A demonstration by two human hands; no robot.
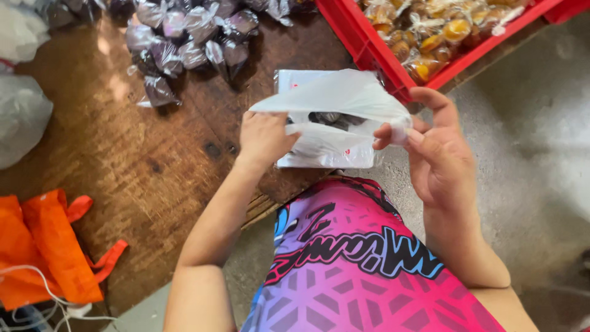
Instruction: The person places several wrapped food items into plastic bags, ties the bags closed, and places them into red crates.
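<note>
Worn wooden table [123, 154], grey concrete floor [528, 141], dappled daylight

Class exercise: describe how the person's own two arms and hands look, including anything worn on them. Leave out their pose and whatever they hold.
Both arms are bare from above the elbow down, with no sleeves visible. The left hand and right hand wear no gloves, rings or watch that can be seen. Fingernails are short and unpainted.

Worn wooden table [141, 154] bears dark wrapped packets [190, 43]; white bags [332, 144]; orange bag [43, 246]; red crate [393, 67].
</note>
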